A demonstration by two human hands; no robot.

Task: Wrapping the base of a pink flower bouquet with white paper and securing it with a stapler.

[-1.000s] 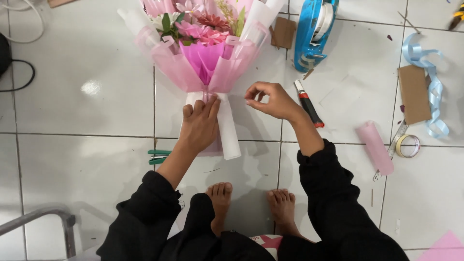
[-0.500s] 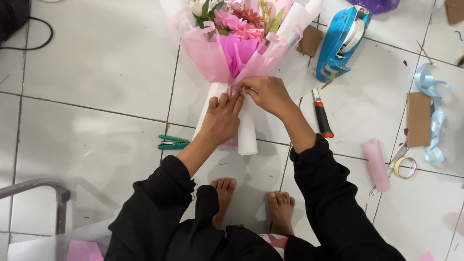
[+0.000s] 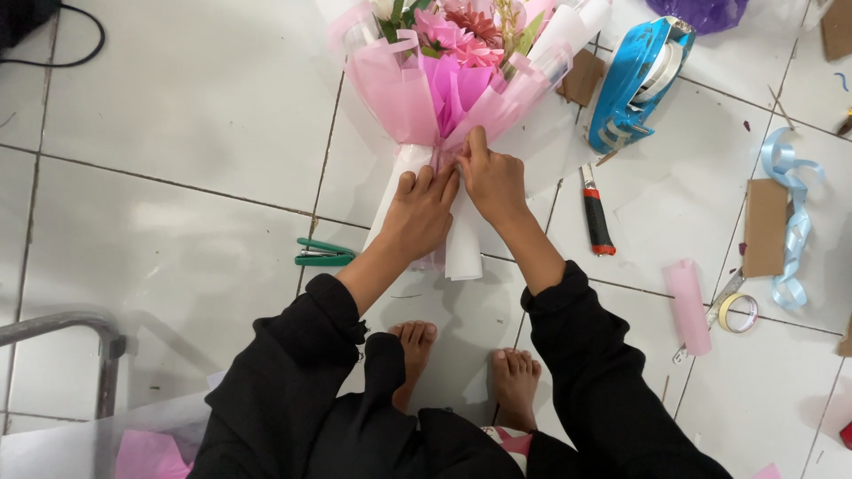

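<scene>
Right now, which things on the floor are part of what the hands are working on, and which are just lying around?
In hand:
left hand
right hand
wrapped bouquet

Lying about:
blue tape dispenser
box cutter
green stapler
pink paper roll
light blue ribbon
tape roll

Florist's floor workspace: bouquet [image 3: 453, 80], tape dispenser [image 3: 635, 84]

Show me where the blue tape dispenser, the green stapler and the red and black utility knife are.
Blue tape dispenser [image 3: 632, 84], head view, on the middle of its blue body.
Green stapler [image 3: 325, 254], head view, on its green upper arm.
Red and black utility knife [image 3: 596, 213], head view, on the middle of its handle.
</scene>
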